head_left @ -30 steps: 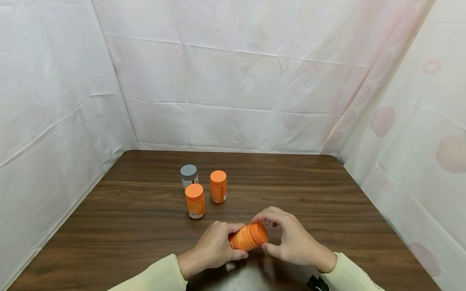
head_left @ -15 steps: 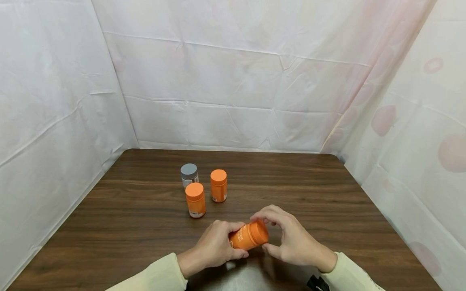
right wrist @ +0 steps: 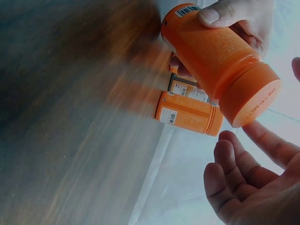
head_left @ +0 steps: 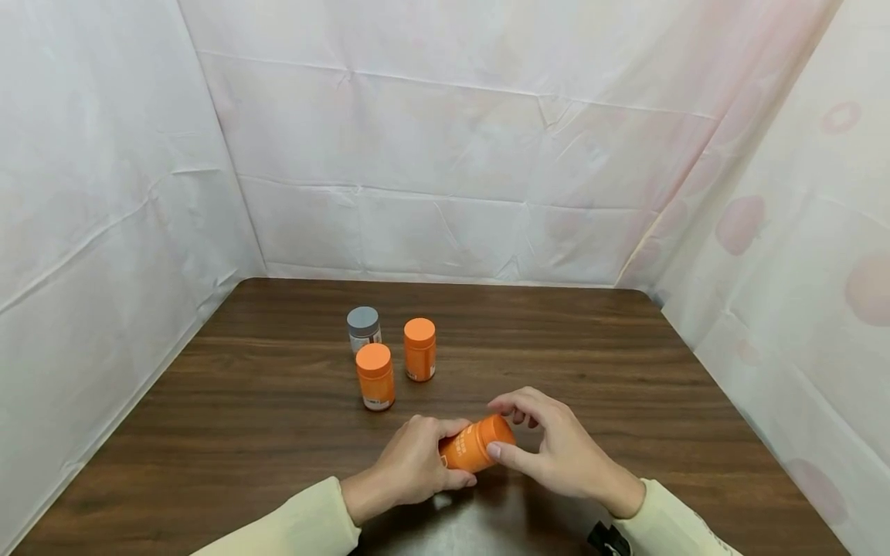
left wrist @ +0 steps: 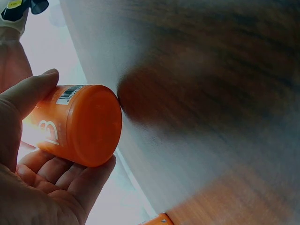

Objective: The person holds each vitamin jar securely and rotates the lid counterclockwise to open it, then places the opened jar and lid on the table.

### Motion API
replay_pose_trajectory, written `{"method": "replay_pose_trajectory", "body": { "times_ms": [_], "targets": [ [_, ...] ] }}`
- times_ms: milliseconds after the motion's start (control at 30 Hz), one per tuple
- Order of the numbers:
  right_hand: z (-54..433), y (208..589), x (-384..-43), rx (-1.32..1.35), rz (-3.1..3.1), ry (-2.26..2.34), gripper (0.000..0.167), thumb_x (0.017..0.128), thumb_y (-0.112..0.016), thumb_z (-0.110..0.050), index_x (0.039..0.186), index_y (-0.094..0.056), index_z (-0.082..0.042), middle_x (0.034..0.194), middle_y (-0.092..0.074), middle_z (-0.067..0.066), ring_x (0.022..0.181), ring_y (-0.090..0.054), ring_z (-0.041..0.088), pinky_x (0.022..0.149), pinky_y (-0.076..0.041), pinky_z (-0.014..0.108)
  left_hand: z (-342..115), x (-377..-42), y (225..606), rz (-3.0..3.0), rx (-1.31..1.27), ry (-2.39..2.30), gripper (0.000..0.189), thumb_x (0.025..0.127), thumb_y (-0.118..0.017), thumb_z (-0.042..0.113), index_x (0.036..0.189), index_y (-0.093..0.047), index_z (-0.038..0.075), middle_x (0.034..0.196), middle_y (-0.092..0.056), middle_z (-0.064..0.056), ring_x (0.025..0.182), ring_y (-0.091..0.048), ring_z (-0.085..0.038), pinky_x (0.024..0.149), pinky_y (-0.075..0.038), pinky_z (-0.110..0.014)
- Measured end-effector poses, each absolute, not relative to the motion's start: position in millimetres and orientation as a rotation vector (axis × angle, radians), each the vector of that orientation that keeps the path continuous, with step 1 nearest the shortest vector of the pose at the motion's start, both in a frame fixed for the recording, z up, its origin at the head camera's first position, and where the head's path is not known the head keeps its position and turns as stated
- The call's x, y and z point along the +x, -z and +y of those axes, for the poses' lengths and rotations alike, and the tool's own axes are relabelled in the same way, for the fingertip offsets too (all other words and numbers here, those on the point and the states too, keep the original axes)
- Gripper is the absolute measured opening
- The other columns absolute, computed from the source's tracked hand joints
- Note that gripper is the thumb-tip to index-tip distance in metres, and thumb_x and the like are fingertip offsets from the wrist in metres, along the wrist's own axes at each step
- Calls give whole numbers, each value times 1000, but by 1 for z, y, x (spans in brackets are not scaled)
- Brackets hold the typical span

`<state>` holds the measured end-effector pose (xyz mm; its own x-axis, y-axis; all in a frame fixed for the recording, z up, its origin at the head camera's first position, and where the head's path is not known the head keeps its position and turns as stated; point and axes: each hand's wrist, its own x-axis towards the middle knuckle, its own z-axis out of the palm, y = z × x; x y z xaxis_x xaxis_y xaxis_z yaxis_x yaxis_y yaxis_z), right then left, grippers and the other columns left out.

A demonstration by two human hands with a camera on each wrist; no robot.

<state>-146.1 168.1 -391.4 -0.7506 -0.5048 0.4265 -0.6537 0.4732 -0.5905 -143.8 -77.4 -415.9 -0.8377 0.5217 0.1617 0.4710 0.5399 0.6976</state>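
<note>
My left hand (head_left: 416, 462) grips an orange bottle (left wrist: 56, 119) by its body, thumb on one side and fingers on the other. The bottle is tilted, its orange cap (right wrist: 251, 96) towards my right hand. Whether its bottom edge touches the table I cannot tell. My right hand (head_left: 559, 452) is beside the cap with loosely bent fingers. In the right wrist view, an index fingertip (right wrist: 251, 127) lies at the cap's rim and the thumb is apart from it. Two more orange bottles, one nearer (head_left: 376, 378) and one farther (head_left: 420, 351), stand upright behind, beside a grey-capped bottle (head_left: 364, 324).
A dark wooden table (head_left: 591, 347) bears everything. White sheets enclose it at the back (head_left: 431, 154), left and right. The nearer orange bottle partly hides the grey-capped one. A black strap piece (head_left: 609, 539) shows by the right sleeve.
My right thumb has moved up from below the cap to its near side, and the fingertips have shifted slightly right. The left hand keeps its grip; the view has tipped slightly.
</note>
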Motion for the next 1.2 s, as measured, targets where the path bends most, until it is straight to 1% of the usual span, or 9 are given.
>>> {"method": "replay_pose_trajectory", "body": {
  "times_ms": [267,433,633,733,933,1100,1200],
  "targets": [
    [169,390,-148,876,-2612,-1130,29,91,-78,-40,116,-67,-30,94,-64,-11,79,-57,13,69,-49,31,-77,-145,414,2696,874,-1191,45,73,-95,26,113,-73,28,87,-67,20,73,-59,1,68,-50,-22],
    [168,388,-149,805,-2685,-1149,27,90,-78,-43,110,-70,-27,87,-63,-7,75,-58,18,65,-48,28,-77,-146,414,2700,869,-1190,47,73,-95,27,114,-74,28,88,-67,20,74,-59,0,69,-50,-23],
    [167,387,-149,817,-2719,-1140,29,90,-78,-46,105,-70,-22,80,-61,-10,67,-57,14,60,-47,25,-77,-145,415,2703,858,-1190,48,73,-95,27,115,-74,28,88,-67,20,74,-59,0,69,-50,-23],
    [166,387,-149,822,-2730,-1135,29,89,-79,-46,103,-70,-23,77,-61,-12,64,-57,13,57,-47,25,-78,-145,415,2698,853,-1196,48,72,-95,27,115,-74,28,89,-67,20,74,-59,1,69,-49,-23],
    [166,388,-150,860,-2744,-1132,26,88,-80,-44,102,-69,-25,77,-62,-14,65,-58,13,57,-48,24,-78,-144,415,2699,849,-1194,47,72,-95,26,114,-74,29,87,-67,20,74,-59,0,68,-49,-23],
    [167,387,-150,916,-2736,-1134,27,88,-82,-40,106,-68,-27,82,-64,-14,70,-60,14,60,-49,25,-78,-144,415,2694,844,-1189,47,72,-95,26,114,-74,29,88,-67,20,74,-59,0,69,-49,-23],
    [168,386,-150,951,-2714,-1118,30,86,-83,-37,109,-68,-28,85,-65,-14,74,-61,17,62,-50,28,-78,-145,415,2690,844,-1191,47,72,-95,25,114,-74,29,88,-67,20,74,-59,0,69,-49,-23]
  ]
}}
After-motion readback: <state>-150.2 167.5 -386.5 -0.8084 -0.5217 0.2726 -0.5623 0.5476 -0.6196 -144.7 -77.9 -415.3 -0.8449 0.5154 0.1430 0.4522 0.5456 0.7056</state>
